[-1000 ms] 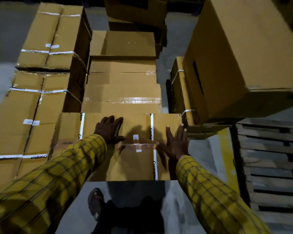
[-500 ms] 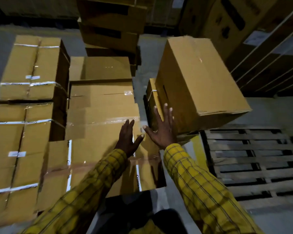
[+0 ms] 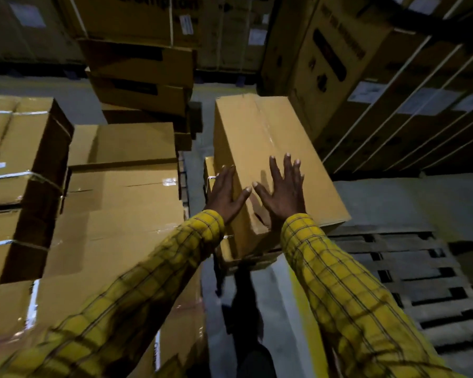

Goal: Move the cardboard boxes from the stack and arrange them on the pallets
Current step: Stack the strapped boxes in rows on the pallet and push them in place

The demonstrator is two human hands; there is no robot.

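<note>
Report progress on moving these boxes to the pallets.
Done: nothing shows as placed; the visible slats of the wooden pallet on the right are bare. In hand: the left hand and right hand lie flat, fingers straight, on the tall box between the stack and the pallet, not gripping it. Left: that box and the strapped boxes stacked on the left.

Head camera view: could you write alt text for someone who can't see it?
Two hands, left hand and right hand, lie flat with spread fingers on a large cardboard box, beside an empty wooden pallet and more stacked boxes.
</note>
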